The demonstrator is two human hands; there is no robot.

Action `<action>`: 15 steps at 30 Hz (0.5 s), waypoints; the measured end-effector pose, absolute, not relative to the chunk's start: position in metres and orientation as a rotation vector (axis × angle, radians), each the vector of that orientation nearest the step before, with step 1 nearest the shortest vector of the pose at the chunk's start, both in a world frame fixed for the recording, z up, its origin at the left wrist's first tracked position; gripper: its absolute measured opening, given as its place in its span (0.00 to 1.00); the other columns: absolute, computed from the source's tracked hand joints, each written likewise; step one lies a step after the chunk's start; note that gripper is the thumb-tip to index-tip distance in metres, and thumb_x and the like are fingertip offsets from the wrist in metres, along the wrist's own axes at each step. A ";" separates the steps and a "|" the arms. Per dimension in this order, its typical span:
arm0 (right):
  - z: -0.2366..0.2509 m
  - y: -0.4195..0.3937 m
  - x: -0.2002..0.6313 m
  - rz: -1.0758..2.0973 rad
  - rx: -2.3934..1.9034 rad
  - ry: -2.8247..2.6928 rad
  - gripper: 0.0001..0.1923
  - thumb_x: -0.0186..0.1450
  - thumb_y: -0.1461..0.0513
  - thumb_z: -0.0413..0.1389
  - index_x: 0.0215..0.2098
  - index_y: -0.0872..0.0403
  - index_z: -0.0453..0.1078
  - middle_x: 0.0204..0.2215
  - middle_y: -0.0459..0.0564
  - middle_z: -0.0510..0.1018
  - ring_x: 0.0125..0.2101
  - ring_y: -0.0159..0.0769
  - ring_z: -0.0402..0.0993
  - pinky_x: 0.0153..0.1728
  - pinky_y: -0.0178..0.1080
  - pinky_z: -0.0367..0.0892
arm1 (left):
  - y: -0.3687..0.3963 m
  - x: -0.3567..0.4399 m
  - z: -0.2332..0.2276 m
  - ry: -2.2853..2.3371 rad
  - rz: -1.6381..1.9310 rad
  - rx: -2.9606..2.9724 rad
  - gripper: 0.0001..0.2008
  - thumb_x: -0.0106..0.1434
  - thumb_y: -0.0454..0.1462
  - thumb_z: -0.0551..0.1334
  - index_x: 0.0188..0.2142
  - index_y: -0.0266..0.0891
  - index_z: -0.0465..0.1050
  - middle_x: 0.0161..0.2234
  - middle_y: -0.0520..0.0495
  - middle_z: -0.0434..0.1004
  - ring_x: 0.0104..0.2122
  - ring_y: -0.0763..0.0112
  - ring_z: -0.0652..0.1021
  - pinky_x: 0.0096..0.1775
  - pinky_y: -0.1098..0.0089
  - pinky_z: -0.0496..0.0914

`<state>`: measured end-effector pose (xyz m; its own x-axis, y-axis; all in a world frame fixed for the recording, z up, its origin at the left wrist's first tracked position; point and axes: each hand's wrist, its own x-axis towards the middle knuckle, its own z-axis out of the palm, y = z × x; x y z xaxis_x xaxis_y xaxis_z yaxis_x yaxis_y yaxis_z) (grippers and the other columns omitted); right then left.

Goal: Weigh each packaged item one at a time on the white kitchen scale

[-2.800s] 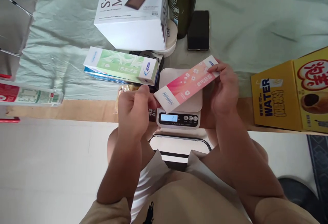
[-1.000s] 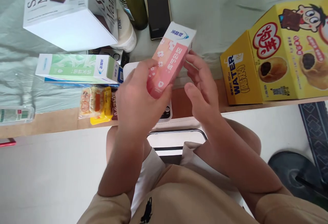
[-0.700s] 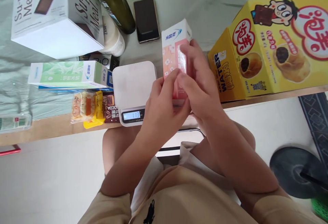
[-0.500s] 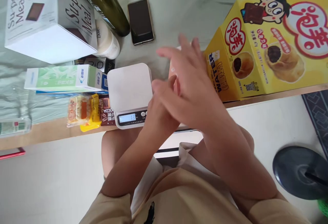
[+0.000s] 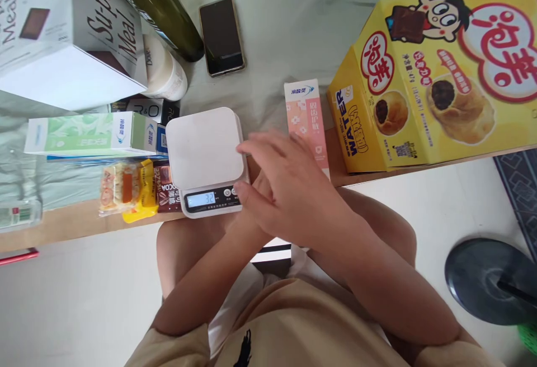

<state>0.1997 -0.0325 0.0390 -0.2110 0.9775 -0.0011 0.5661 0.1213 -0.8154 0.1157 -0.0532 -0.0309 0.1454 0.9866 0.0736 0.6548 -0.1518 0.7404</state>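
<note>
A white kitchen scale (image 5: 205, 146) sits at the table's front edge, its lit display (image 5: 201, 199) showing digits that look like 32. My right hand (image 5: 293, 182) is open over the scale's right side, thumb and fingers apart. The forefinger reaches the weighing plate's right edge, and the thumb is by the buttons; whether either presses cannot be told. Crossed beneath it is my left hand (image 5: 245, 227), its fingers mostly hidden. Just beyond the right hand lies a slim pink-and-white box (image 5: 308, 112), partly covered by that hand.
On the right stands a big yellow snack box (image 5: 444, 70). A phone (image 5: 222, 37) lies behind the scale. To the left are a dark green bottle (image 5: 159, 12), a white jar (image 5: 170, 76), a Super Meal box (image 5: 104, 31), a green-white box (image 5: 92, 135) and packaged snacks (image 5: 126, 185).
My right hand has moved left and down towards the scale, uncovering much of the pink box. My left hand has drawn lower, under the right one. The display digits have changed.
</note>
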 end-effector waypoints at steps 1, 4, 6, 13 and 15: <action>0.039 -0.032 0.199 0.995 -1.407 -1.880 0.22 0.71 0.59 0.51 0.60 0.53 0.74 0.62 0.61 0.81 0.66 0.56 0.73 0.74 0.70 0.56 | -0.054 0.108 -0.024 1.590 0.810 1.829 0.30 0.75 0.41 0.39 0.70 0.74 0.56 0.51 0.50 0.79 0.67 0.59 0.76 0.70 0.41 0.71; 0.043 -0.031 0.201 1.086 -1.289 -1.913 0.21 0.70 0.64 0.47 0.57 0.50 0.74 0.55 0.55 0.86 0.59 0.49 0.79 0.75 0.70 0.54 | -0.052 0.087 -0.002 1.569 0.761 1.821 0.34 0.73 0.41 0.35 0.72 0.80 0.48 0.50 0.49 0.80 0.67 0.54 0.75 0.71 0.32 0.67; 0.046 -0.031 0.203 1.091 -1.293 -1.871 0.19 0.70 0.64 0.48 0.55 0.48 0.73 0.52 0.52 0.87 0.56 0.47 0.80 0.76 0.68 0.53 | -0.049 0.084 0.009 1.574 0.739 1.843 0.36 0.73 0.40 0.29 0.73 0.81 0.47 0.48 0.48 0.79 0.66 0.52 0.76 0.71 0.29 0.66; 0.046 -0.029 0.206 1.045 -1.329 -1.768 0.16 0.72 0.60 0.50 0.54 0.49 0.74 0.50 0.52 0.87 0.52 0.49 0.82 0.76 0.71 0.52 | -0.043 0.102 0.019 1.581 0.708 1.841 0.36 0.73 0.42 0.23 0.75 0.82 0.35 0.49 0.48 0.76 0.56 0.55 0.81 0.71 0.36 0.69; 0.044 -0.029 0.205 1.037 -1.329 -1.770 0.16 0.72 0.60 0.50 0.53 0.49 0.74 0.50 0.52 0.87 0.53 0.49 0.82 0.76 0.70 0.53 | -0.044 0.101 0.020 1.548 0.704 1.828 0.32 0.74 0.45 0.26 0.74 0.82 0.29 0.50 0.50 0.75 0.57 0.58 0.82 0.74 0.38 0.66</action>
